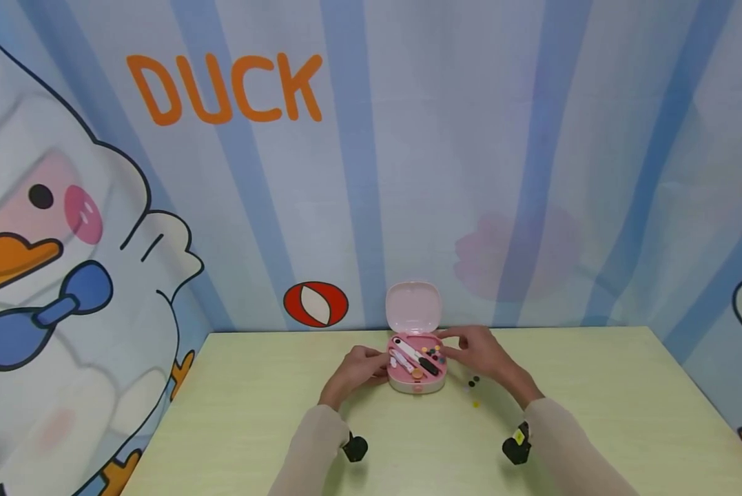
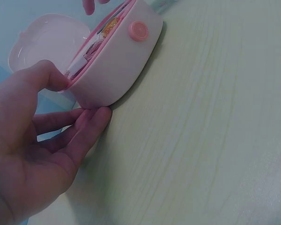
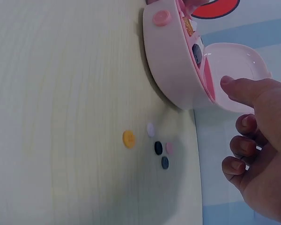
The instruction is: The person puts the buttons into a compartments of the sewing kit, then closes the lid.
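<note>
A small pink and white sewing box (image 1: 417, 388) stands with its lid (image 1: 413, 306) tipped up at the back. Inside lie a white tool with a black end (image 1: 421, 357), colored buttons (image 1: 434, 353) and an orange round piece (image 1: 417, 373). My left hand (image 1: 361, 368) grips the box's left side; the left wrist view shows the thumb at the rim and fingers low on the wall (image 2: 117, 70). Over the box's right side reaches my right hand (image 1: 479, 351), fingers loosely bent. In the right wrist view nothing shows in that hand (image 3: 267, 136).
Loose buttons lie on the table right of the box: a yellow one (image 3: 129, 138), a black one (image 3: 158, 148), a dark one (image 3: 165, 162), a pink one (image 3: 169, 148) and a pale one (image 3: 151, 130). A printed curtain (image 1: 408, 138) hangs behind the table (image 1: 271, 393).
</note>
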Demonstrator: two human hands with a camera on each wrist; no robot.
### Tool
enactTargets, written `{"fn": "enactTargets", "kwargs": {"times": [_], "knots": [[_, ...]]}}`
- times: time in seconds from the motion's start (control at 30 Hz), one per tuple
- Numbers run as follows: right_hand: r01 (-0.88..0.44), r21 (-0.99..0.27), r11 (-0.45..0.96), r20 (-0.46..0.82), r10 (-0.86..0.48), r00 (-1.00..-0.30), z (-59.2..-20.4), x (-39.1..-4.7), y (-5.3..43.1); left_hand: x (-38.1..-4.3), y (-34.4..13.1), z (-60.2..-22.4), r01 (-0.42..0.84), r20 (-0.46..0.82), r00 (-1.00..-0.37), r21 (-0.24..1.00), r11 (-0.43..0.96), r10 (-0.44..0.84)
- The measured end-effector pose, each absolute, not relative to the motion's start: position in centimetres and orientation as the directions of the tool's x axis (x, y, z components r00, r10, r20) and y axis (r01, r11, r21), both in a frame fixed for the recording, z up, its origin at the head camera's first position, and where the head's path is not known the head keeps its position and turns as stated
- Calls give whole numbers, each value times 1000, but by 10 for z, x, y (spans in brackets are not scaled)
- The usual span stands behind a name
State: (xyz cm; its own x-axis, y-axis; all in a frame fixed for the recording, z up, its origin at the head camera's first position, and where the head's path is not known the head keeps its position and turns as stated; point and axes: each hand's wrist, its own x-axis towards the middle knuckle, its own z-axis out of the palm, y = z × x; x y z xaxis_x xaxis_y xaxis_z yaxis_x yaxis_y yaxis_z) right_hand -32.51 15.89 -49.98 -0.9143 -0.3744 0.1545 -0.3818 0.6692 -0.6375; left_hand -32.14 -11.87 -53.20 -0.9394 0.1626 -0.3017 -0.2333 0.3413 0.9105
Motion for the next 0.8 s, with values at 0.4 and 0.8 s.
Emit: {"fn": "enactTargets", "kwargs": {"times": [0.4,0.8], "knots": [[-428,-629,649,147,-442,-885,-508,-304,189,-320,-118,-528,-231,-301,-939,909,347,163],[-412,-669,619,115,-461,-880,-525,-288,205,-320,-118,-528,-234,-305,-939,905,355,158]]}}
